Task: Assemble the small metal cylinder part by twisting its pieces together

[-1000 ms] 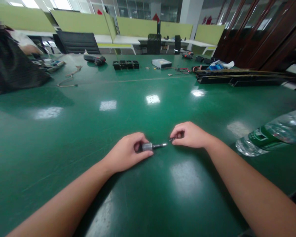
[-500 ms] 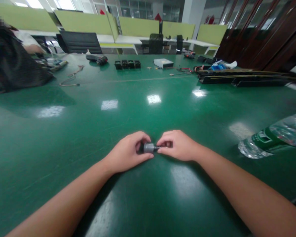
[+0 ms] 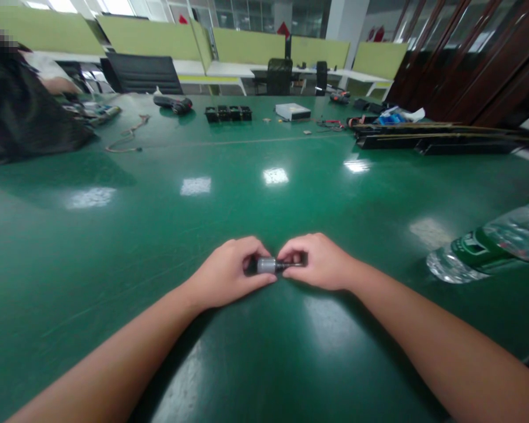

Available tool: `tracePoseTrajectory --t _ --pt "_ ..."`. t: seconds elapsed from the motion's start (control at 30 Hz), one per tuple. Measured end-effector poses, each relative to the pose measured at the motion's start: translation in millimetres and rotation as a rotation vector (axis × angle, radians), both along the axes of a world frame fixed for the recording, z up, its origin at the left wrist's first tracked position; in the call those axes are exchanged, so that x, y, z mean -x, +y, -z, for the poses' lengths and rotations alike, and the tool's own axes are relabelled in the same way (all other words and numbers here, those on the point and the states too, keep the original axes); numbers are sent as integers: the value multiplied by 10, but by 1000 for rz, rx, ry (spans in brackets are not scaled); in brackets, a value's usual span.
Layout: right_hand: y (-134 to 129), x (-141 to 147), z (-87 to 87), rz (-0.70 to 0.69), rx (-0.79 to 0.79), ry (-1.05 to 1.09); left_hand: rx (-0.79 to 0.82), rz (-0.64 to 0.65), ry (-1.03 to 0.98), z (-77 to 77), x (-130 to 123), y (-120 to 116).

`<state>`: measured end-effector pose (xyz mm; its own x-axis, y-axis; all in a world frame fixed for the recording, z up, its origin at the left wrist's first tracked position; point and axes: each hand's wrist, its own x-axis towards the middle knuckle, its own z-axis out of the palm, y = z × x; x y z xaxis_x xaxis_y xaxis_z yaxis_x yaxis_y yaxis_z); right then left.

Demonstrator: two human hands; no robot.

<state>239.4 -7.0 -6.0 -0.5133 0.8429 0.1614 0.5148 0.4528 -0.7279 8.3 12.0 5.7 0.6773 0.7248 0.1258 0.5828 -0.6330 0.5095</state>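
Low over the green table [image 3: 264, 352], both hands meet at a small grey-and-black cylinder [image 3: 267, 265] that lies sideways. A thin dark shaft [image 3: 284, 265] runs from its right end; its exact kind is too small to make out. My left hand [image 3: 233, 270] is closed around the cylinder's body, with the thumb along the near side and fingers on the far side. My right hand [image 3: 320, 261] pinches the thin shaft between thumb and fingertips, and part of the shaft shows inside the curled fingers.
A water bottle [image 3: 476, 252] lies on its side at the right. Farther back are a black four-part block [image 3: 228, 114], a white box [image 3: 293, 111], a cable [image 3: 126, 140], a drill-like tool [image 3: 173, 104] and dark rails [image 3: 423, 141]. Another person's dark sleeve [image 3: 30, 111] rests at the left.
My right fingertips have shifted slightly left along the shaft, closer to the cylinder's body. My left hand has barely moved.
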Motion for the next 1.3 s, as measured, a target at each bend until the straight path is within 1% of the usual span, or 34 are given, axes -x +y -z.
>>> tracePoseTrajectory --t 0.17,0.43,0.87,1.3 --pt "3 -2 -9 -32 -108 -37 -7 -4 13 -1 -7 1" --pt "0 7 -17 -33 -124 -36 -12 0 6 -14 -3 -6" --pt "-4 -10 -50 -25 -68 -37 0 -9 7 -36 -13 -16" --pt "4 -35 -46 -13 -50 -54 1 -14 17 -34 -15 -12"
